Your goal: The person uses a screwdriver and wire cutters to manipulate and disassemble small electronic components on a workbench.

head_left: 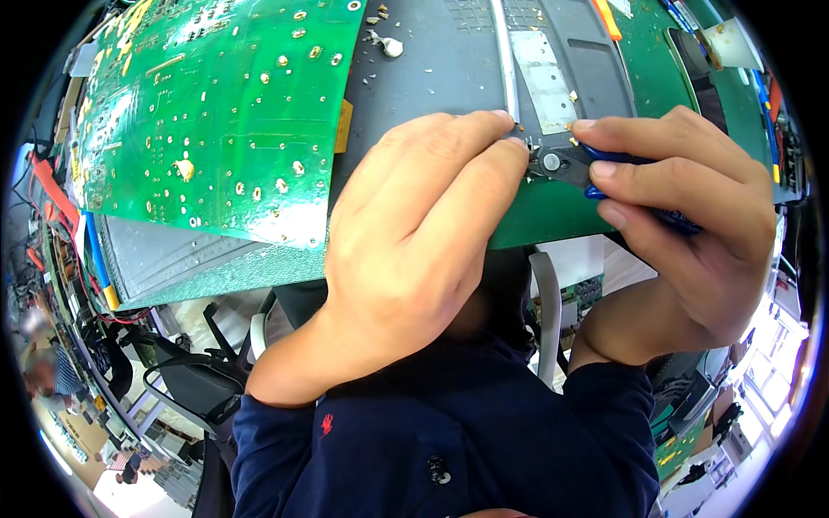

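My right hand [682, 198] is closed around the blue handles of side cutters [561, 164], whose dark jaws point left. Right at those jaws are the fingertips of my left hand [423, 216], pinched together on something too small or too hidden to make out. A thin silver rod [505, 60] runs from the far edge down to my left fingertips; whether they touch it, I cannot tell. Beside the rod lies a pale flat strip [544, 82] with small holes. Both hands are over the grey mat [423, 78] near the table's front edge.
A large green circuit board [216, 121] with solder points covers the left side. Small crumbs and a whitish lump [391, 47] lie on the mat. An orange-handled tool [608, 19] and a white cup [732, 45] are at the far right. A chair [194, 371] stands at lower left.
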`<state>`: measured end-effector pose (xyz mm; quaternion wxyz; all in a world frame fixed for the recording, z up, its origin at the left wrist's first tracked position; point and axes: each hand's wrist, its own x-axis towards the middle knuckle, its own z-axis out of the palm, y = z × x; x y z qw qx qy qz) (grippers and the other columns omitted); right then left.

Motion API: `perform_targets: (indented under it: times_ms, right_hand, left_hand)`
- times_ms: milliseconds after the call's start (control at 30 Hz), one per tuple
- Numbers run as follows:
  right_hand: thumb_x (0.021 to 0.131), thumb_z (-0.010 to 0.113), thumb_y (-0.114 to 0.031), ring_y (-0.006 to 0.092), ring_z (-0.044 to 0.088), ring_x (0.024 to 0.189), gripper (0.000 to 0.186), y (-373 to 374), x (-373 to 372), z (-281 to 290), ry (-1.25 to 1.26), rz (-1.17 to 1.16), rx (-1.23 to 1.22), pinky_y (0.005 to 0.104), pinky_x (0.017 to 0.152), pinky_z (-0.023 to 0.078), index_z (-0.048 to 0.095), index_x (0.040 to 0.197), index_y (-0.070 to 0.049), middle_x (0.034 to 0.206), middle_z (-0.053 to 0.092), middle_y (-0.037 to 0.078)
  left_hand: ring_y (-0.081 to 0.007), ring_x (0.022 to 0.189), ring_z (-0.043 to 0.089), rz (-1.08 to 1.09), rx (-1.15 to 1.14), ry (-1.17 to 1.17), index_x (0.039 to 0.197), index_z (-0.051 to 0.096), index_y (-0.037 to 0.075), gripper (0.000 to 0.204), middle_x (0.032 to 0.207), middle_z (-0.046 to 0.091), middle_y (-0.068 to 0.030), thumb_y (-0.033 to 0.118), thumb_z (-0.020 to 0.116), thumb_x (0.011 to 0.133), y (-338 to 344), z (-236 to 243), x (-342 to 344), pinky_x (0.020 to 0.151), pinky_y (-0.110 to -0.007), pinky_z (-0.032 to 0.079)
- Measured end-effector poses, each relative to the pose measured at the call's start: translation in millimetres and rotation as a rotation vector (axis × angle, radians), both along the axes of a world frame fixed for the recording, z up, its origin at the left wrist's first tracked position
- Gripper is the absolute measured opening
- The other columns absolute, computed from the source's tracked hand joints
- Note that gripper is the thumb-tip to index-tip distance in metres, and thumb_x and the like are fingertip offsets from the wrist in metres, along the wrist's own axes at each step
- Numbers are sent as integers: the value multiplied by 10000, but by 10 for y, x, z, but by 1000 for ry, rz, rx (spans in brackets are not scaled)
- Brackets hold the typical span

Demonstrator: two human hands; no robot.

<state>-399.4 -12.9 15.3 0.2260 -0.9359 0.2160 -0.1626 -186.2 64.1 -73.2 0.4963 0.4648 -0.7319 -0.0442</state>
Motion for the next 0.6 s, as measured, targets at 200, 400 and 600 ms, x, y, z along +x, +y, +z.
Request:
perform_targets:
  times_ms: [200, 400, 600]
  right_hand:
    - [670, 730, 57, 257, 630, 761, 242, 50, 60, 14, -7, -45, -11, 323, 661, 459, 683, 906, 34, 1064, 718, 212]
    - [654, 731, 45, 254, 613, 735, 233, 102, 106, 52, -1, -108, 4, 329, 644, 453, 675, 880, 31, 1054, 721, 197]
    - [624, 760, 20, 255, 593, 694, 255, 88, 141, 81, 1, -87, -31, 335, 605, 437, 677, 865, 16, 1035, 731, 175]
  left_hand:
    - [-332, 881, 691, 3, -33, -42, 949, 681, -51, 230, 992, 706, -180, -94, 714, 725, 1, 36, 11, 774, -372, 562]
    - [-295, 924, 652, 54, -7, -142, 841, 610, -5, 195, 1015, 659, -148, 67, 660, 667, 22, 120, -81, 737, -360, 546]
    - [-299, 896, 708, 89, -20, -184, 828, 643, -38, 148, 990, 696, -151, 20, 696, 703, 36, 191, -97, 705, -343, 585]
